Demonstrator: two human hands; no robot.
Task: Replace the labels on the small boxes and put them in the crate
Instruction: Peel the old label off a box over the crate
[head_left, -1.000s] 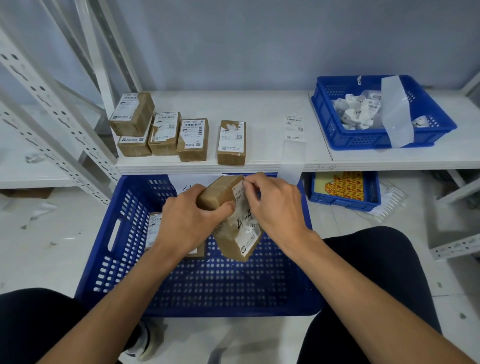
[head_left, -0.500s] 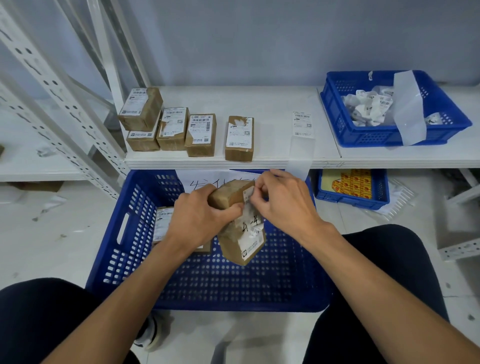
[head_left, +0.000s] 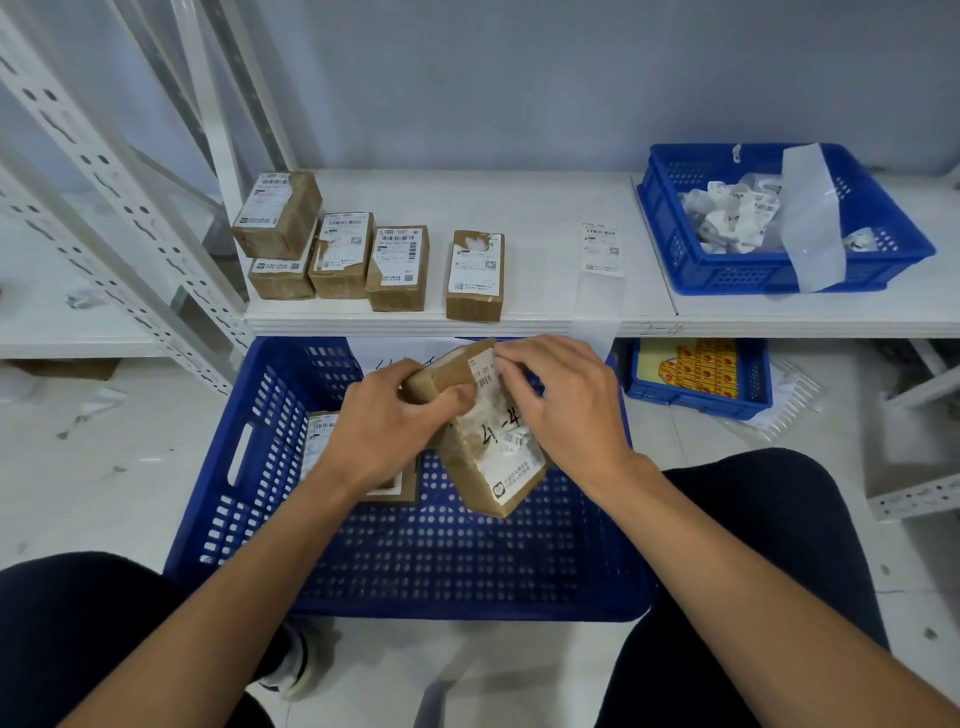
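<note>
Head view looks down at a small cardboard box (head_left: 470, 475) held tilted above the big blue crate (head_left: 249, 441), in the middle of the scene and clear of the crate floor. The left hand (head_left: 387, 415) is wrapped round the box's far, upper end, thumb pressed on the front face. The right hand (head_left: 566, 400) has its fingertips pinched at the far corner of the worn label (head_left: 506, 441), which is scuffed white with "4-4" scrawled across it.

The step in hand looks like stripping that old label. To do it well, I would lift the corner fully free first, then pull low and slow along the face rather than straight up, since the paper already looks torn and likely to shred. The left thumb should brace just beside the peel line so the box does not twist.

One relabelled box (head_left: 319, 436) lies in the crate on the left. Five more boxes (head_left: 397, 265) wait on the far shelf (head_left: 519, 208). A fresh label (head_left: 601, 248) lies to their right, near the small bin (head_left: 670, 249) of crumpled peeled labels (head_left: 727, 213).
</note>
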